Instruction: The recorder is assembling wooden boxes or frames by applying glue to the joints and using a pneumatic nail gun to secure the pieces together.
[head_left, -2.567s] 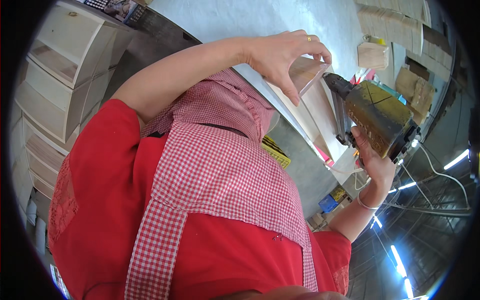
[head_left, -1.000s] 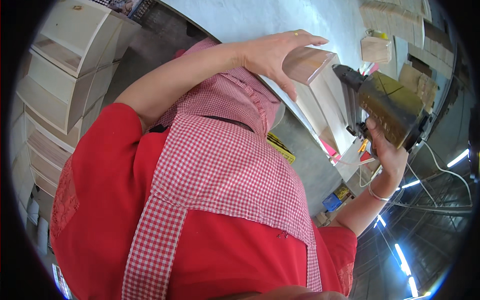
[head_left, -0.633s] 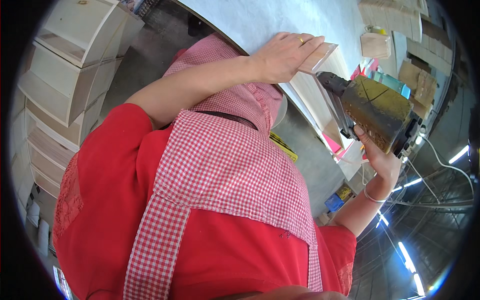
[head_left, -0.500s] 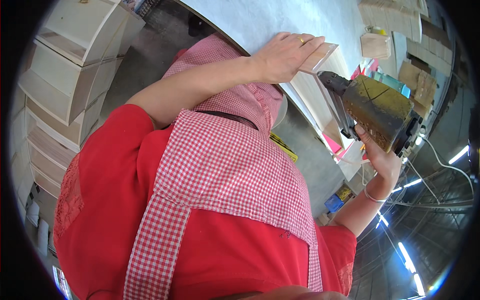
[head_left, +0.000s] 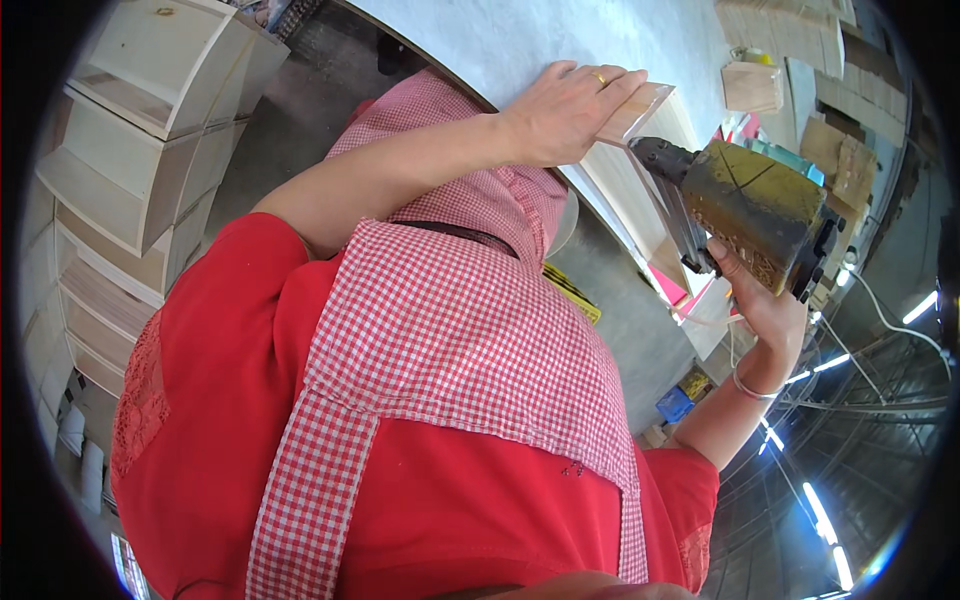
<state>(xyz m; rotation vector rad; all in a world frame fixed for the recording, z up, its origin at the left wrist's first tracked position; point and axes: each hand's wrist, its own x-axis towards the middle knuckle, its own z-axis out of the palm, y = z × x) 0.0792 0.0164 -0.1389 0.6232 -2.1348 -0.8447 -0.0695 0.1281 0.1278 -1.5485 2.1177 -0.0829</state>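
1. The left hand (head_left: 570, 115) lies over the near end of a pale wooden box (head_left: 637, 110), its fingers bent and gripping the end board; the thumb is hidden.
2. The right hand (head_left: 765, 305) is wrapped round a worn yellow-and-black nail gun (head_left: 765, 205), thumb showing along its side, the other fingers mostly hidden by the tool.
3. The box lies along the person's edge of a grey-blue bench (head_left: 560, 40). The gun's nose is at the box's corner; whether it touches cannot be told.
4. The gun's body and magazine block the view of part of the box's side and of the bench beyond.
5. Past the gun, a teal item (head_left: 800, 163) is partly covered; a small wooden block (head_left: 752, 88) stands nearer the bench's middle, with stacked thin boards (head_left: 780, 40) behind.
6. Pink material (head_left: 667, 287) shows beside the box's far end.
7. Below the bench edge are a yellow crate (head_left: 573, 293) and a blue container (head_left: 675, 404).
8. Pale wooden cases (head_left: 110, 170) are stacked at the person's left.
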